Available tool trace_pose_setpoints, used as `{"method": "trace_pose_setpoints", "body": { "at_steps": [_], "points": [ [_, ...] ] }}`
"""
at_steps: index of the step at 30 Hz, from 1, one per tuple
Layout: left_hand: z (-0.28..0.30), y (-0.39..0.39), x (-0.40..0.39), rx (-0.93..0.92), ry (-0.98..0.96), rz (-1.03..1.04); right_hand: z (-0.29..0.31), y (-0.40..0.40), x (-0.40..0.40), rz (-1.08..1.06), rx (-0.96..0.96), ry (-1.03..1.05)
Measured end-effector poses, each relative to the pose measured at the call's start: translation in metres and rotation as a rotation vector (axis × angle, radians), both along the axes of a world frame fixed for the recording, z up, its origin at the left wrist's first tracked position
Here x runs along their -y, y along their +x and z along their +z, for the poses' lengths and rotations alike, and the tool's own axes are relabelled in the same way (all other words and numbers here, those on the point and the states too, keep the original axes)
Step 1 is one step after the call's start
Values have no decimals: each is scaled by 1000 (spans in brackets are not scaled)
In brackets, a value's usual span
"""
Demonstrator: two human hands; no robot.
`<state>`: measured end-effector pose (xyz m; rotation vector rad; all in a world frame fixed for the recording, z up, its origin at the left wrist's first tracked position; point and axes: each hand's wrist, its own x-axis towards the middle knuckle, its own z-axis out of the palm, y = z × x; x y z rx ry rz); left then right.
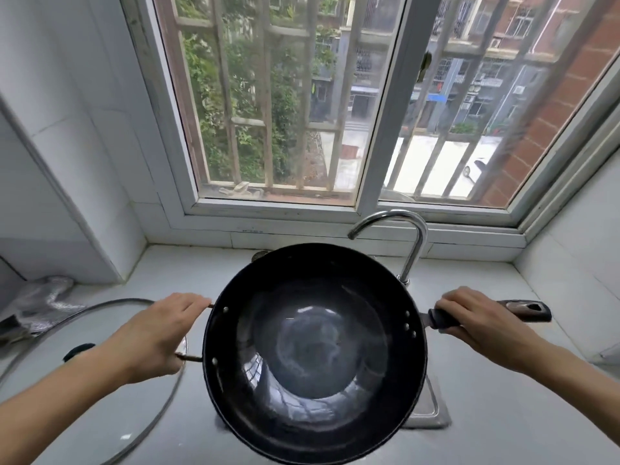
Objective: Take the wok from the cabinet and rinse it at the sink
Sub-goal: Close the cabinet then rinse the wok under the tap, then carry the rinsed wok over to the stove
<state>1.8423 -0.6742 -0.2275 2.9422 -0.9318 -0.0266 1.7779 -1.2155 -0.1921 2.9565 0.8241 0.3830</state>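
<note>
A large black wok point(315, 350) fills the middle of the head view, held level above the sink point(432, 407), which it mostly hides. My left hand point(161, 333) grips the small loop handle on the wok's left side. My right hand point(469, 317) grips the long dark handle point(526, 310) on its right side. The wok's inside is bare and shiny. A chrome gooseneck faucet point(416, 250) rises behind the wok's far right rim, its spout pointing left; no water runs from it.
A glass lid point(110, 380) with a black knob lies on the white counter point(188, 263) under my left forearm. Crumpled silvery foil point(47, 297) lies at the far left. A barred window spans the back wall, and white tiled walls close both sides.
</note>
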Motion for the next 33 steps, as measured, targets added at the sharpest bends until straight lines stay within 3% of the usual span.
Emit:
{"method": "trace_pose_setpoints", "body": {
  "at_steps": [7,17,22,33],
  "points": [
    [-23,7,-9,-16,-84,-34,10,-19,-10,-53,33,-36],
    [-48,-31,2,-126,-258,-106,15,-48,2,-76,-68,24],
    [-17,-35,12,-70,-253,-61,40,-67,16,-79,-34,45],
    [95,-59,100,44,-159,-40,97,-142,85,-206,242,104]
  ]
}}
